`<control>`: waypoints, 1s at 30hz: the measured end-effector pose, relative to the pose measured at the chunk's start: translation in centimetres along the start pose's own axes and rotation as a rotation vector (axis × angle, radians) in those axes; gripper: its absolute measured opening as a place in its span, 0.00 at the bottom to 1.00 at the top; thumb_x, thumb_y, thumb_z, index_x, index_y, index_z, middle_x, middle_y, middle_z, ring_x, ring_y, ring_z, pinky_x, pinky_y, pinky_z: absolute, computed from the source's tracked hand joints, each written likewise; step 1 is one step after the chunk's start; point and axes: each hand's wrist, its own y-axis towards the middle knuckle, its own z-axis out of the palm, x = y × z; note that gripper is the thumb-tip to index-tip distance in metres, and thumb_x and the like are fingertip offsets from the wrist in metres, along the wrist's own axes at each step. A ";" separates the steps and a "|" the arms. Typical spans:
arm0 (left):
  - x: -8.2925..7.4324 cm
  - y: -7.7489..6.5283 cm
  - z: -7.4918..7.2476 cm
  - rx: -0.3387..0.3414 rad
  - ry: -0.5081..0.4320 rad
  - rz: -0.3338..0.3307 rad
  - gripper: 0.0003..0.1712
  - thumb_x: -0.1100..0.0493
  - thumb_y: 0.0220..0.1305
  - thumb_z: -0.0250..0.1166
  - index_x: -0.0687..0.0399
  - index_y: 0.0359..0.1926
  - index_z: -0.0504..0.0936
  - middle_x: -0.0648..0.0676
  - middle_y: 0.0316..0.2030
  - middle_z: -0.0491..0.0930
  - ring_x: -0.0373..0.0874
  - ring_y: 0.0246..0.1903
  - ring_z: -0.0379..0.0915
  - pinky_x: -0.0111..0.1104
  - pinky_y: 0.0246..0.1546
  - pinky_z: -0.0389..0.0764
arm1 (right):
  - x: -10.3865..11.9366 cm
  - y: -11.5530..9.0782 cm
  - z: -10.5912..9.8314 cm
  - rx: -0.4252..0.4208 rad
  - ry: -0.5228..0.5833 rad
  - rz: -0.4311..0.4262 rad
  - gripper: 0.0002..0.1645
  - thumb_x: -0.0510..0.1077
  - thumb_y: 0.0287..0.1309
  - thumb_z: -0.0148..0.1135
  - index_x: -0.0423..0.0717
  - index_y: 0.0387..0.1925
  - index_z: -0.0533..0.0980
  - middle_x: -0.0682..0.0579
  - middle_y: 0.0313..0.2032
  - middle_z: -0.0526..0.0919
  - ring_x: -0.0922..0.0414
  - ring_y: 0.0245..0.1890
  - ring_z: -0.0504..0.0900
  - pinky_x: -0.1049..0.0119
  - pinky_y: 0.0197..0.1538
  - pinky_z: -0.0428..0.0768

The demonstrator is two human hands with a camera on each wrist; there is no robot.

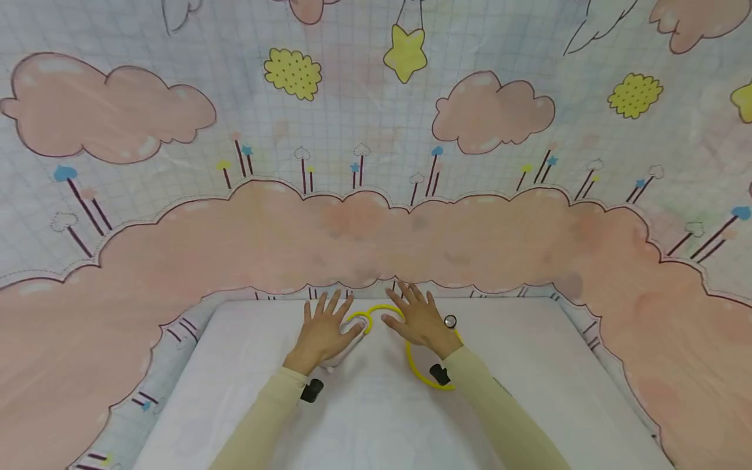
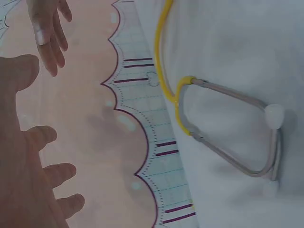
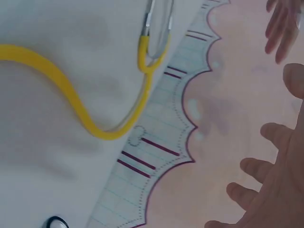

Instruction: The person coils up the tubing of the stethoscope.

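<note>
A stethoscope with yellow tubing (image 1: pixel 424 380) lies on the white table. Its grey metal ear tubes (image 2: pixel 232 95) with white ear tips (image 2: pixel 274 117) show fully in the left wrist view. The round chest piece (image 1: pixel 450 321) lies just right of my right hand (image 1: pixel 424 321) in the head view. My left hand (image 1: pixel 325 333) hovers over the ear-tube end, fingers spread and holding nothing. Over the tubing, my right hand is likewise spread, palm down, with nothing in it. Both hands hide parts of the stethoscope in the head view.
The white tabletop (image 1: pixel 235 365) ends at a back edge just beyond my fingertips. Behind it and along both sides hangs a cloth (image 1: pixel 376 241) printed with pink clouds and yellow stars. Dark wrist cameras (image 1: pixel 312 390) sit on both forearms.
</note>
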 end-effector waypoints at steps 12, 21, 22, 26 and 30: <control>1.9 0.5 2.7 0.043 -0.122 -0.080 0.46 0.32 0.59 0.54 0.49 0.71 0.54 0.58 0.70 0.56 0.60 0.69 0.49 0.61 0.65 0.50 | -0.9 1.7 3.6 0.036 0.055 0.039 0.39 0.67 0.62 0.45 0.61 0.71 0.53 0.50 0.71 0.56 0.45 0.70 0.56 0.41 0.67 0.56; 2.6 0.8 5.0 0.047 -0.249 -0.159 0.47 0.34 0.56 0.60 0.55 0.69 0.59 0.61 0.66 0.62 0.61 0.65 0.57 0.58 0.60 0.62 | -1.7 2.6 5.4 0.041 0.081 0.060 0.38 0.62 0.62 0.50 0.55 0.69 0.56 0.49 0.68 0.62 0.46 0.67 0.63 0.46 0.63 0.65; 2.8 0.7 5.2 0.045 -0.267 -0.170 0.47 0.34 0.56 0.61 0.55 0.69 0.59 0.61 0.66 0.62 0.61 0.65 0.58 0.58 0.59 0.62 | -1.8 2.8 5.7 0.045 0.084 0.069 0.38 0.62 0.62 0.51 0.55 0.69 0.56 0.49 0.68 0.63 0.46 0.67 0.63 0.46 0.63 0.65; 2.9 0.5 5.8 0.038 -0.333 -0.207 0.45 0.37 0.56 0.62 0.57 0.67 0.61 0.62 0.65 0.63 0.61 0.64 0.60 0.58 0.58 0.64 | -2.0 3.1 6.6 0.059 0.137 0.112 0.37 0.59 0.62 0.53 0.52 0.68 0.59 0.47 0.66 0.65 0.45 0.64 0.65 0.45 0.62 0.66; 2.8 0.1 6.0 0.044 -0.373 -0.232 0.44 0.40 0.56 0.64 0.60 0.66 0.63 0.63 0.63 0.65 0.61 0.61 0.63 0.56 0.58 0.66 | -2.1 3.0 6.9 0.073 0.210 0.165 0.34 0.55 0.61 0.57 0.49 0.66 0.62 0.45 0.63 0.68 0.44 0.62 0.68 0.46 0.61 0.67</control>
